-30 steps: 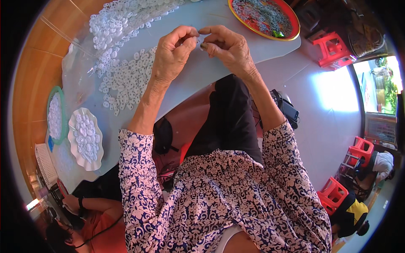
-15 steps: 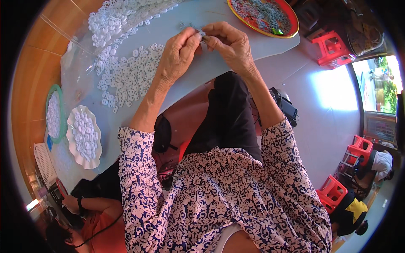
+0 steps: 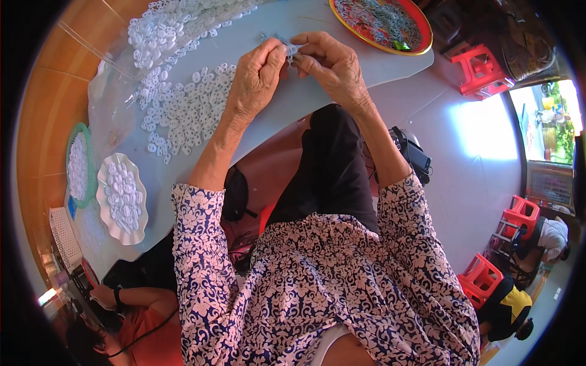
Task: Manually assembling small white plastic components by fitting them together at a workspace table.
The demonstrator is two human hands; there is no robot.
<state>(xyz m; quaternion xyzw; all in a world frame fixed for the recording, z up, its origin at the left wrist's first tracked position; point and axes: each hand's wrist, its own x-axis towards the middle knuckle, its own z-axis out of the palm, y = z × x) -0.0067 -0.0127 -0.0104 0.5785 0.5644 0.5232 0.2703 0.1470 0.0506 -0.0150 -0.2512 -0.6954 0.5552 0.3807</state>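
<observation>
Above the table's near edge my two hands meet, fingertips pinched around a small white plastic piece. My left hand grips it from one side, closed between thumb and forefinger. From the other side my right hand pinches it, its fingers curled. Most of the piece is hidden by the fingertips. Just beyond my hands lie a few small grey metal parts on the table. Many small white plastic pieces with holes are spread to the left of my left hand.
A red tray with a yellow rim holds grey metal parts at the far right of the table. At left stand a white wavy-edged dish and a green basket, both with white pieces. Another person sits lower left; red stools stand right.
My fingertips have shifted slightly apart, and more of the white piece shows between them. My forearms have stayed nearly in place.
</observation>
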